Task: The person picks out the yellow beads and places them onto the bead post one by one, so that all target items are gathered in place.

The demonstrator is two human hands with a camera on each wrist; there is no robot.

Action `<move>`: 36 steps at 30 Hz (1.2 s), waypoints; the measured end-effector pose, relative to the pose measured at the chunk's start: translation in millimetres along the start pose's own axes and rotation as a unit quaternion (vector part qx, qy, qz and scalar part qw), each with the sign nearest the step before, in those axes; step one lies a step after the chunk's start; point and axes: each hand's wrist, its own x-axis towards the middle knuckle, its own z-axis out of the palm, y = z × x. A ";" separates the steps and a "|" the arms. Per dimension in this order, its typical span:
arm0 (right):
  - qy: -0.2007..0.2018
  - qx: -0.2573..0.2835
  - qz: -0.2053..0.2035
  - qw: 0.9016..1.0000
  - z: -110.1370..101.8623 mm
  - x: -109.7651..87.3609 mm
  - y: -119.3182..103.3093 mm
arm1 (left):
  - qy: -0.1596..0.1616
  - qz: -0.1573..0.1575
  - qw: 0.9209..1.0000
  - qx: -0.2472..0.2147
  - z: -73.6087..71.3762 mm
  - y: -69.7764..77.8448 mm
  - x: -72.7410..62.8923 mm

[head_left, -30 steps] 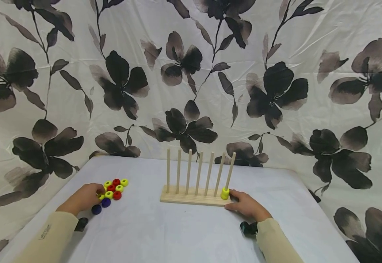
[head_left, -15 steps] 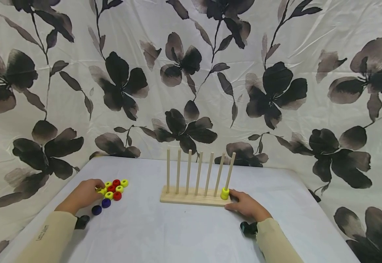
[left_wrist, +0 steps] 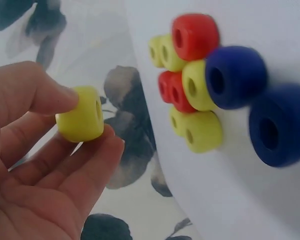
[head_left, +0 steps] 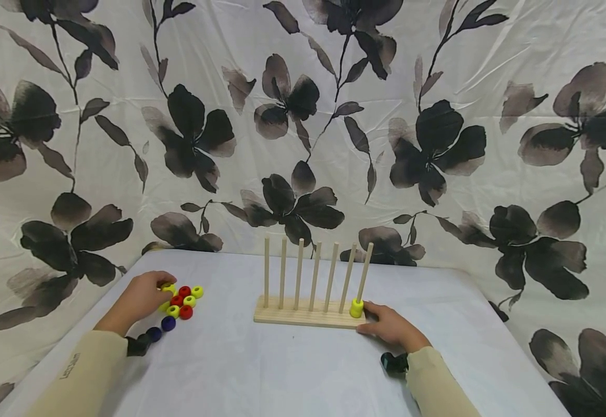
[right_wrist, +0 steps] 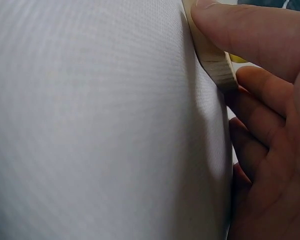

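Note:
My left hand (head_left: 143, 296) pinches a yellow bead (left_wrist: 81, 120) between thumb and fingers, lifted off the table beside the loose beads. The bead's hole faces sideways in the left wrist view. My right hand (head_left: 394, 328) grips the right end of a wooden peg stand (head_left: 303, 316), thumb at the front edge and fingers behind the end. Several upright pegs rise from its base. Yellow beads (head_left: 356, 309) sit stacked at the foot of the rightmost peg.
Red beads (head_left: 185, 313), yellow beads (head_left: 197, 291) and blue beads (head_left: 168, 323) lie grouped on the left of the white table (head_left: 282, 370). A floral cloth (head_left: 365, 145) hangs behind the table's far edge.
My left hand has risen and moved toward the far side of the bead group, carrying the yellow bead off the table. The right hand and peg stand have stayed put.

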 end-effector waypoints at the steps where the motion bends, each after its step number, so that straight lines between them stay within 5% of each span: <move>1: 0.000 -0.001 -0.001 1.000 0.3 0.2 0.5 | 0.004 0.003 1.000 -0.001 -0.7 1.9 -0.2; 12: 0.006 0.007 -0.009 1.000 1.0 -0.7 1.4 | 0.045 -0.001 0.999 -0.032 2.1 23.0 0.2; 36: 0.006 0.011 -0.009 1.000 1.7 -0.4 2.7 | 0.042 0.059 0.989 -0.128 -12.2 85.5 -2.0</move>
